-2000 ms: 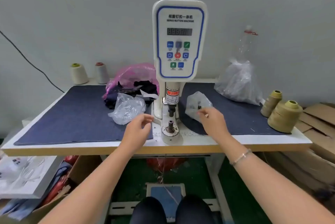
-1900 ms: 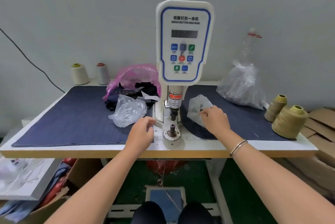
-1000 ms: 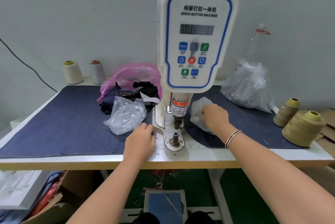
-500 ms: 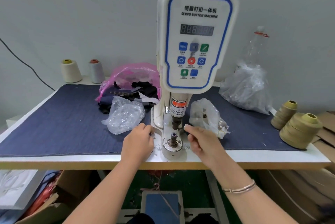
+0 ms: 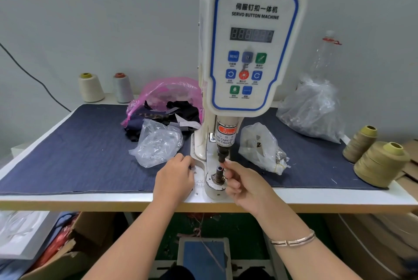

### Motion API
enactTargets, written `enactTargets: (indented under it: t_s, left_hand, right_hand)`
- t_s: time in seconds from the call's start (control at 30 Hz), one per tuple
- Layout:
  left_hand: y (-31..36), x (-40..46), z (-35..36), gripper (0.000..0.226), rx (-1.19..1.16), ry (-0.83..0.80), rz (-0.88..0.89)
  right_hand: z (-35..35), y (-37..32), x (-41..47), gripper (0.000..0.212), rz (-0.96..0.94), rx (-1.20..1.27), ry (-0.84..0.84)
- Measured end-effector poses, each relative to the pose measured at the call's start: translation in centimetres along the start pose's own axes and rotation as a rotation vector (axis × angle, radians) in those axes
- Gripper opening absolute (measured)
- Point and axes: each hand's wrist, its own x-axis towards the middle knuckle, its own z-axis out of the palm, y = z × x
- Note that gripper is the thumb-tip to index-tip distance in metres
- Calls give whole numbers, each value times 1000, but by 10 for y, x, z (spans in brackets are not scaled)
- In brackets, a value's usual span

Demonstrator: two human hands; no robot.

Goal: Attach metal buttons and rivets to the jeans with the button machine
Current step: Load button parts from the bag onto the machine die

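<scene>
Denim-covered table (image 5: 67, 155), button machine (image 5: 248, 53) in the middle, no jeans under it yet. Right hand (image 5: 246, 184) pinches something tiny at the lower post (image 5: 219, 172); left hand (image 5: 174, 180) rests curled nearby, its grip unclear.

The button machine (image 5: 251, 48) panel reads "SERVO BUTTON MACHINE" and "MENU"; its warning sticker (image 5: 226, 136) "CARE".

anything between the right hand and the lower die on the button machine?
Nothing visible. The right hand is already at the lower die, fingertips up by the punch. The gap between punch and die looks open; whether a button is pinched, cannot tell.
</scene>
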Motion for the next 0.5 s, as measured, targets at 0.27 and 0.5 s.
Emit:
enactTargets:
  t_s: [0.27,0.5]
  left_hand:
    - [0,0,0,17,-9,4,1]
    - [1,-1,0,15,-25,27,11]
  right_hand:
    - [6,-1,-5,11,98,165,47]
    - [10,-1,-8,13,110,232,52]
